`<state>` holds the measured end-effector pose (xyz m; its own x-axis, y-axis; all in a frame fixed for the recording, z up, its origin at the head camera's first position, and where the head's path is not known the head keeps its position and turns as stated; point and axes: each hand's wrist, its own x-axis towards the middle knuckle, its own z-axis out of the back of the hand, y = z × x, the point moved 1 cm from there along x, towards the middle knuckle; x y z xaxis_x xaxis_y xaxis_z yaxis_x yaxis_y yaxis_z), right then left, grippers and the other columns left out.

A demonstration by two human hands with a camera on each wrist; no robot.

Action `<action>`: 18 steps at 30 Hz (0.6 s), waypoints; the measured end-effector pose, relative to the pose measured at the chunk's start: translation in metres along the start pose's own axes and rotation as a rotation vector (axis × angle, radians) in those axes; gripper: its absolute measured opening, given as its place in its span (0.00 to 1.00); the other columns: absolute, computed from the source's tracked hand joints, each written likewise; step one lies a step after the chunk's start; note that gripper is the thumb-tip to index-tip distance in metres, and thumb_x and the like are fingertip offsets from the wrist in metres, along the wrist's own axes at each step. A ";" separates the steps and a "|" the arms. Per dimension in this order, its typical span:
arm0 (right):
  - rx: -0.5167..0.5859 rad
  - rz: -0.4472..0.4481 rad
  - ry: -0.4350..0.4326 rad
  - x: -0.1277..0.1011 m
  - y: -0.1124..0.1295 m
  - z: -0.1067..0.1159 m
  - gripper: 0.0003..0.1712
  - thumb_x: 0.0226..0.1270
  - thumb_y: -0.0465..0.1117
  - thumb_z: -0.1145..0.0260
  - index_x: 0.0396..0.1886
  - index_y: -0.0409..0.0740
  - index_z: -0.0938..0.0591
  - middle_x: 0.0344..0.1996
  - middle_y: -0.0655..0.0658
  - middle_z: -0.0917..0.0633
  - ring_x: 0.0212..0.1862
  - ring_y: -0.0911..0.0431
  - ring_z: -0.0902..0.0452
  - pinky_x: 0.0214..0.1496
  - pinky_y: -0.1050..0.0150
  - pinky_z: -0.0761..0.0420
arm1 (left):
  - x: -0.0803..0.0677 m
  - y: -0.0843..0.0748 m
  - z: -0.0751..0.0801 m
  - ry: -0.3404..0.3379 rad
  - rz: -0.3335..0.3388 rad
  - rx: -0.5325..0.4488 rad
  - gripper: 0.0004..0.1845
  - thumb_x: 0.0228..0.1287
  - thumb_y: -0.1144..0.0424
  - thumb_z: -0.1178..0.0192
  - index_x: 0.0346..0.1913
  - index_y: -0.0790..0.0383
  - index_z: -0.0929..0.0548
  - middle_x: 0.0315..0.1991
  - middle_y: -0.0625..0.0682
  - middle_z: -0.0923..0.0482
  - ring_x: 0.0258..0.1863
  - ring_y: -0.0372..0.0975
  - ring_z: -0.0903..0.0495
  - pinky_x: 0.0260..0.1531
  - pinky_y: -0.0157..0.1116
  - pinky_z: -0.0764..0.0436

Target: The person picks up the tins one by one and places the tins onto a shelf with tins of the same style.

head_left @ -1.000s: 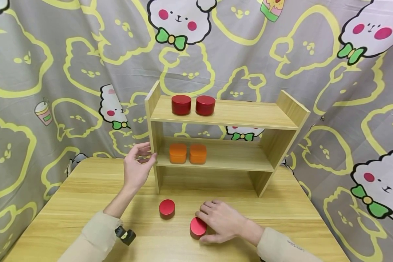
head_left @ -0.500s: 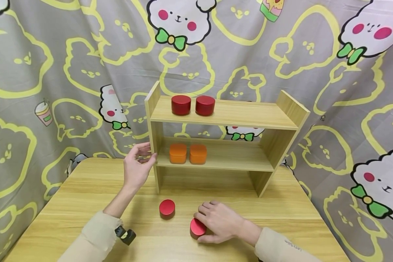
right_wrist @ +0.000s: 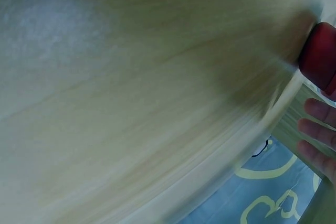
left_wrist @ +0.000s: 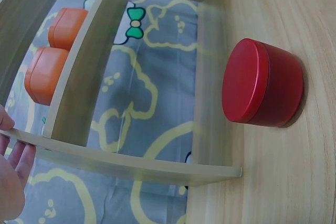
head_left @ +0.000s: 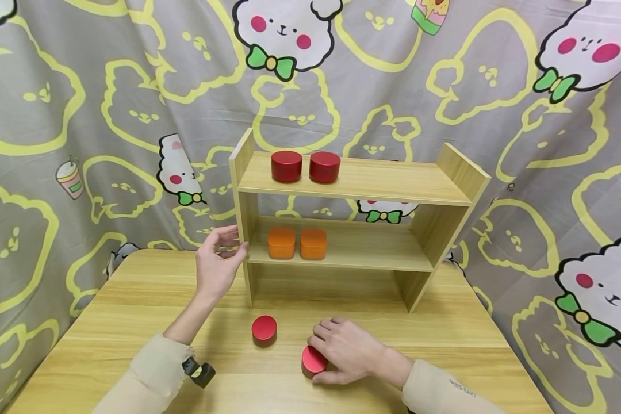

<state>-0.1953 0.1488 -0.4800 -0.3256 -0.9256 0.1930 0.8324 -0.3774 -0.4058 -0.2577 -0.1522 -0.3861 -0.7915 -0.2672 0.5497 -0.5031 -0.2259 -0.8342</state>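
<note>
Wooden table [head_left: 134, 322] before cartoon curtain. Right hand [head_left: 344, 349], fingers curled over red tin [head_left: 313, 361], has closed tighter since a second ago; tin barely shifted. Left hand [head_left: 216, 260] still steadies shelf [head_left: 241, 190], fingers straight.

two red round tins [head_left: 264, 329] [head_left: 313, 361] on the pale wood-grain bench [head_left: 134, 322]; two darker red tins [head_left: 286, 165] and two orange boxes [head_left: 282, 242] on the light wooden shelf [head_left: 393, 179]; grey curtain [head_left: 83, 115] with yellow outlines and white bears wearing green bows; beige sleeves [head_left: 150, 374]
</note>
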 end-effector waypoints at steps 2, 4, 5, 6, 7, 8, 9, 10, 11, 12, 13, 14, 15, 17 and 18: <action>-0.003 0.000 0.001 -0.001 0.000 0.000 0.34 0.67 0.79 0.44 0.45 0.56 0.19 0.35 0.58 0.19 0.39 0.62 0.22 0.40 0.68 0.21 | 0.000 0.000 0.000 0.001 0.000 0.005 0.19 0.61 0.76 0.30 0.55 0.67 0.15 0.46 0.65 0.13 0.39 0.29 0.14 0.40 0.21 0.12; -0.007 -0.001 0.003 -0.002 0.000 0.000 0.34 0.67 0.79 0.44 0.44 0.56 0.19 0.35 0.58 0.19 0.39 0.62 0.22 0.40 0.68 0.21 | 0.000 0.000 0.000 0.001 0.000 0.012 0.19 0.61 0.76 0.30 0.56 0.67 0.15 0.46 0.65 0.13 0.39 0.33 0.13 0.40 0.22 0.12; -0.010 -0.001 0.003 -0.002 -0.001 0.001 0.34 0.67 0.79 0.44 0.44 0.56 0.19 0.35 0.58 0.19 0.39 0.62 0.22 0.40 0.68 0.21 | 0.000 0.000 0.000 0.001 0.003 0.014 0.19 0.61 0.76 0.31 0.56 0.67 0.15 0.46 0.64 0.13 0.40 0.35 0.13 0.40 0.22 0.12; -0.012 -0.003 0.005 -0.003 -0.001 0.001 0.34 0.67 0.79 0.44 0.44 0.56 0.19 0.35 0.58 0.18 0.39 0.62 0.22 0.40 0.68 0.21 | 0.000 0.000 0.000 0.002 0.004 0.015 0.19 0.61 0.77 0.31 0.56 0.67 0.15 0.46 0.64 0.13 0.40 0.37 0.13 0.41 0.22 0.12; -0.014 -0.004 0.007 -0.003 -0.001 0.001 0.34 0.67 0.79 0.44 0.44 0.56 0.19 0.35 0.58 0.18 0.39 0.61 0.22 0.40 0.67 0.21 | 0.000 0.000 0.000 0.003 0.006 0.016 0.19 0.61 0.77 0.31 0.56 0.67 0.15 0.46 0.64 0.13 0.40 0.38 0.13 0.41 0.22 0.12; -0.016 -0.005 0.009 -0.004 -0.001 0.002 0.34 0.67 0.79 0.44 0.44 0.56 0.19 0.35 0.58 0.18 0.39 0.61 0.21 0.40 0.67 0.21 | 0.000 0.000 0.000 0.003 0.008 0.017 0.19 0.61 0.77 0.31 0.56 0.67 0.15 0.46 0.64 0.13 0.40 0.38 0.13 0.41 0.22 0.12; -0.018 -0.006 0.011 -0.004 -0.001 0.002 0.34 0.67 0.79 0.44 0.44 0.56 0.19 0.36 0.58 0.18 0.39 0.61 0.21 0.40 0.67 0.20 | 0.000 0.000 0.000 0.004 0.010 0.016 0.19 0.61 0.76 0.30 0.56 0.67 0.15 0.46 0.64 0.13 0.40 0.37 0.14 0.41 0.22 0.12; -0.019 -0.007 0.012 -0.005 -0.002 0.002 0.34 0.67 0.79 0.44 0.45 0.56 0.18 0.36 0.58 0.18 0.40 0.61 0.21 0.40 0.67 0.20 | 0.000 0.000 0.000 0.004 0.012 0.015 0.20 0.61 0.77 0.30 0.56 0.67 0.15 0.46 0.64 0.13 0.40 0.37 0.14 0.41 0.22 0.12; -0.019 -0.008 0.014 -0.005 -0.002 0.002 0.34 0.67 0.79 0.44 0.45 0.56 0.18 0.36 0.58 0.18 0.40 0.61 0.21 0.40 0.67 0.20 | -0.001 0.000 0.000 0.004 0.013 0.014 0.20 0.61 0.77 0.30 0.56 0.66 0.15 0.46 0.64 0.13 0.40 0.36 0.14 0.41 0.22 0.12; -0.020 -0.008 0.016 -0.006 -0.002 0.002 0.34 0.67 0.79 0.45 0.45 0.56 0.18 0.36 0.58 0.18 0.40 0.61 0.21 0.40 0.67 0.20 | -0.001 0.000 0.000 0.004 0.013 0.013 0.20 0.61 0.76 0.30 0.56 0.66 0.15 0.46 0.64 0.13 0.40 0.35 0.15 0.41 0.22 0.12; -0.020 -0.008 0.018 -0.007 -0.002 0.002 0.35 0.67 0.79 0.45 0.45 0.56 0.18 0.36 0.57 0.18 0.40 0.61 0.21 0.41 0.67 0.20 | -0.001 -0.001 0.000 0.004 0.014 0.012 0.20 0.61 0.77 0.30 0.56 0.66 0.15 0.46 0.64 0.13 0.40 0.35 0.15 0.41 0.22 0.12; -0.021 -0.009 0.019 -0.007 -0.002 0.002 0.35 0.67 0.79 0.45 0.45 0.56 0.18 0.36 0.57 0.18 0.40 0.61 0.21 0.41 0.67 0.19 | -0.001 -0.001 0.000 0.004 0.013 0.011 0.20 0.61 0.77 0.30 0.56 0.66 0.15 0.46 0.64 0.13 0.40 0.35 0.15 0.41 0.22 0.12; -0.022 -0.009 0.020 -0.008 -0.003 0.002 0.35 0.67 0.80 0.45 0.45 0.56 0.18 0.36 0.57 0.18 0.40 0.61 0.21 0.41 0.66 0.19 | -0.001 -0.001 0.000 0.004 0.013 0.012 0.20 0.61 0.77 0.30 0.56 0.66 0.15 0.46 0.64 0.13 0.40 0.35 0.15 0.41 0.22 0.12; -0.025 -0.012 0.020 -0.009 -0.003 0.002 0.35 0.67 0.80 0.45 0.45 0.56 0.18 0.36 0.57 0.17 0.41 0.61 0.20 0.42 0.66 0.18 | 0.000 -0.001 0.000 0.003 0.013 0.013 0.19 0.61 0.76 0.30 0.56 0.66 0.15 0.46 0.64 0.13 0.40 0.36 0.14 0.41 0.22 0.12; -0.026 -0.014 0.019 -0.010 -0.004 0.002 0.35 0.67 0.80 0.45 0.45 0.56 0.18 0.37 0.57 0.17 0.41 0.61 0.20 0.42 0.66 0.18 | 0.000 -0.001 0.000 0.002 0.013 0.015 0.19 0.61 0.76 0.30 0.56 0.66 0.15 0.46 0.64 0.13 0.40 0.37 0.13 0.41 0.22 0.12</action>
<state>-0.1943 0.1591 -0.4785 -0.3458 -0.9205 0.1820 0.8160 -0.3907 -0.4260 -0.2567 -0.1518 -0.3852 -0.7987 -0.2681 0.5387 -0.4874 -0.2367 -0.8405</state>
